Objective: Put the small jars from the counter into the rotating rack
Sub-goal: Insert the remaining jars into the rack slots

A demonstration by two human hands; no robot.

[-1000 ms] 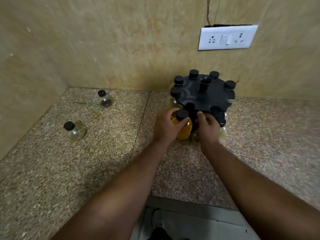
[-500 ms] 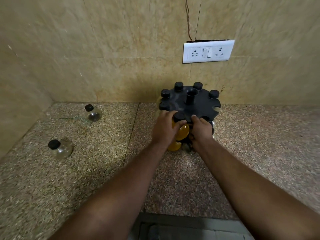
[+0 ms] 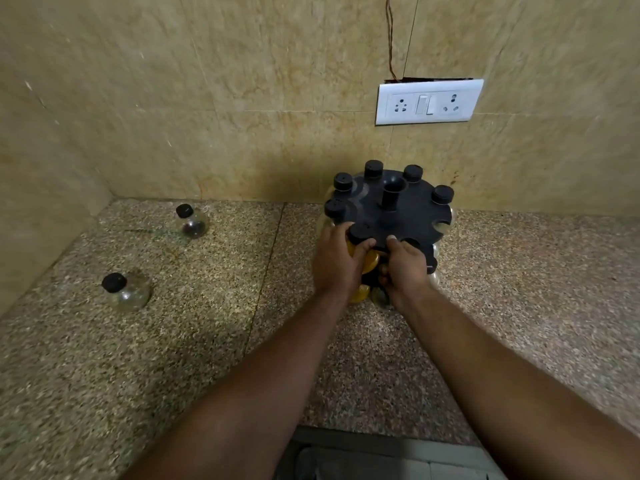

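Speckled granite counter (image 3: 519, 306) carries the black rotating rack (image 3: 391, 216) against the wall. Left hand (image 3: 337, 263) is clamped on the yellow jar (image 3: 363, 258); a second ago the jar stood low in front of the rack, now its cap sits at a front notch: nearly seated. Right hand (image 3: 403, 266) grips the rack edge. Two clear jars (image 3: 126, 289) (image 3: 192, 221) remain at left.

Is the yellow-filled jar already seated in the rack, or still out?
Seated, apparently: the yellow-filled jar has its black cap above the rotating rack's top disc, in an edge notch, with the left hand gripping it.
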